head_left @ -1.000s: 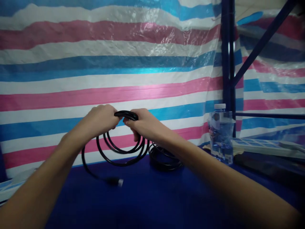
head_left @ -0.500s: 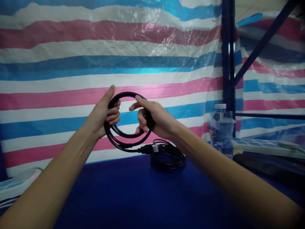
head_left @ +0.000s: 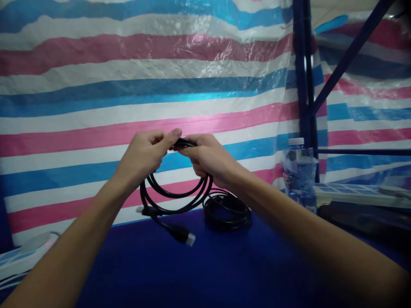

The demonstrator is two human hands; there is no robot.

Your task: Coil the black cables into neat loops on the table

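A black cable (head_left: 175,211) hangs in a loose coil between my two hands, above the blue surface. My left hand (head_left: 149,149) is closed on the top of the coil, with the thumb pressed along it. Close beside it, my right hand (head_left: 205,156) also grips the coil's upper part, fingers curled round it. From the coil's lower left a black plug (head_left: 182,235) with a pale metal tip dangles. A second connector (head_left: 147,211) shows at the coil's lower left edge. Behind the right wrist, another coiled black cable (head_left: 227,211) lies on the blue surface.
A clear plastic bottle (head_left: 300,177) with a white cap stands at the right. Near it are a white power strip (head_left: 356,193) and a dark flat object (head_left: 353,216). Another power strip (head_left: 27,256) sits at the left. A striped plastic sheet (head_left: 128,96) hangs behind.
My hands have come together at the top of the coil, from its opposite sides. The coil now hangs lower, and its plug has swung left and down, away from the other cable.
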